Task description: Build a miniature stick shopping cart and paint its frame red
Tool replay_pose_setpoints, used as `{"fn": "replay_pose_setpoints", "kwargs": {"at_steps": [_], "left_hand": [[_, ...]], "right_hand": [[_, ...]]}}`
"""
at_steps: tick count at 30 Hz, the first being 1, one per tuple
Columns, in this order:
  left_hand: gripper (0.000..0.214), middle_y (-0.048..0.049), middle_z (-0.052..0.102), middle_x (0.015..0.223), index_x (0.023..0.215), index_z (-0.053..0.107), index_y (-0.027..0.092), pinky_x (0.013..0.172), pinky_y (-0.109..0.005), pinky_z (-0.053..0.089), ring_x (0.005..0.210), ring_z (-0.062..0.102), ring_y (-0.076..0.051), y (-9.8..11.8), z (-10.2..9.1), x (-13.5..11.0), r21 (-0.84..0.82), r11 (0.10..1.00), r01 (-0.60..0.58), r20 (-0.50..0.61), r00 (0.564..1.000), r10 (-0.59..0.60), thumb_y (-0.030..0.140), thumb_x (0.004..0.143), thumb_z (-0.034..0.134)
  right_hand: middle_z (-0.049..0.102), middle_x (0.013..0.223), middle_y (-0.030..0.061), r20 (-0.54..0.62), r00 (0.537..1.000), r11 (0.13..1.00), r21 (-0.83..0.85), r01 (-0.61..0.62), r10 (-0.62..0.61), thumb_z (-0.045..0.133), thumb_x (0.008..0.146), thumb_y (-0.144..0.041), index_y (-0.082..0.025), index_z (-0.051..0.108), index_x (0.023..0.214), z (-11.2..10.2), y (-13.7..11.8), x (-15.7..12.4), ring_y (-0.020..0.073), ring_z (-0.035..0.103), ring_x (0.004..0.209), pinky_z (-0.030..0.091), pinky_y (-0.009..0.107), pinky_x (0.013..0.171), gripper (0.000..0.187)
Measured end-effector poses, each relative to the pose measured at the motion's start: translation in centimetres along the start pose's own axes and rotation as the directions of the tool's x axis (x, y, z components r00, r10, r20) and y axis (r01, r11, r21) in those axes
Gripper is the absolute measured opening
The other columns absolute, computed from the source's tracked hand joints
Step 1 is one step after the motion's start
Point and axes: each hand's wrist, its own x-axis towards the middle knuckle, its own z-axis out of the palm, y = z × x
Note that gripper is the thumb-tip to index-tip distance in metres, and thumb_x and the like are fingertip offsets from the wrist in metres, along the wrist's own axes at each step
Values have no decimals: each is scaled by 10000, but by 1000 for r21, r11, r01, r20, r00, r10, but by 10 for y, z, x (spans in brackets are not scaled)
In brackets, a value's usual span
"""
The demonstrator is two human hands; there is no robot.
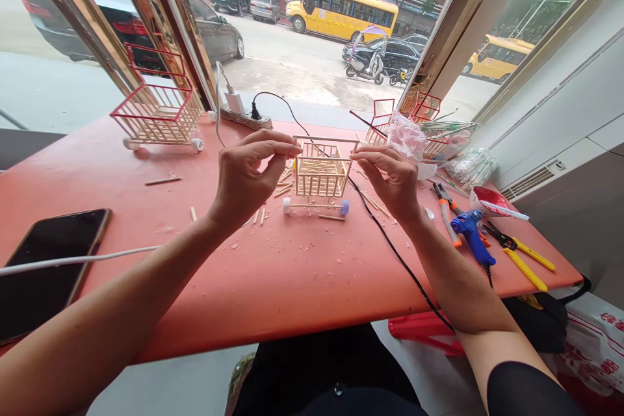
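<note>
A miniature shopping cart built from thin wooden sticks stands on the pink table, its basket facing me. It has a white wheel on the left and a bluish wheel on the right. Across its top runs a thin wooden bar. My left hand is closed, thumb and fingers pinched at the bar's left end. At the right end, my right hand pinches in the same way. The fingertips hide whether the bar is fixed to the cart.
A red-trimmed cart stands back left, near a power strip. A phone lies left. Pliers, a blue glue gun and yellow-handled cutters lie right. A black cable crosses the table among scattered stick pieces.
</note>
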Motion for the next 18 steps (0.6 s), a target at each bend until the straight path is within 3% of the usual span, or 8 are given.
{"fn": "replay_pose_setpoints", "kwargs": {"at_steps": [18], "left_hand": [[199, -5, 845, 1024, 928, 829, 288, 910, -387, 675, 996, 795, -197, 2, 0, 1, 21, 1000, 12, -5, 1000, -12, 180, 989, 673]], "right_hand": [[878, 1128, 0, 3, 1000, 1000, -3, -11, 11, 684, 1084, -310, -312, 860, 1087, 0, 0, 0, 202, 823, 1113, 652, 425, 1020, 176]]}}
